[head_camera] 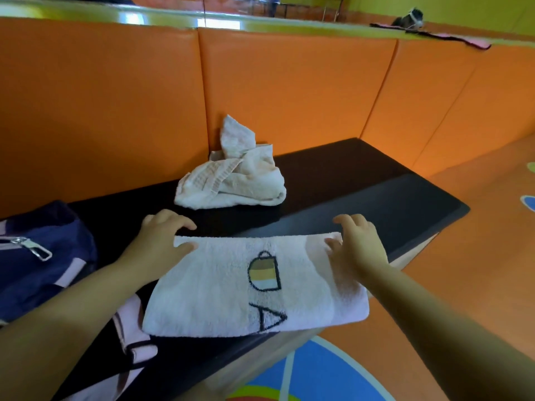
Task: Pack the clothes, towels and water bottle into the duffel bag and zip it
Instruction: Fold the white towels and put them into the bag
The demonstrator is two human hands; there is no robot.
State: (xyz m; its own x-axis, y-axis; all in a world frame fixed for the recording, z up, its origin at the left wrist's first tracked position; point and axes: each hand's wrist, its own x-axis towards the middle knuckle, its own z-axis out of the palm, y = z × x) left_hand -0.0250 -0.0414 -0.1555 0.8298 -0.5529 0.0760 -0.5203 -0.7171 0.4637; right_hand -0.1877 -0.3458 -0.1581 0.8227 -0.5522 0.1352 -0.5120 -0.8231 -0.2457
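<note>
A folded pale pink towel [220, 290] with a cup picture and black letters lies on the black bench [376, 204], its near edge hanging over the front. My left hand [162, 241] pinches the towel's far left corner. My right hand [356, 244] grips its far right corner. A second towel [231, 180], white and crumpled, sits in a heap farther back against the orange wall. The navy duffel bag [40, 256] with pink trim and a metal zipper pull lies at the left, partly out of frame. No water bottle is in view.
Orange padded panels [289, 91] back the bench. The bench ends at the right, where an orange floor [477, 256] with coloured shapes begins. A pink strap or cloth with black trim [130, 342] lies under my left forearm. Dark items rest on the ledge at top right.
</note>
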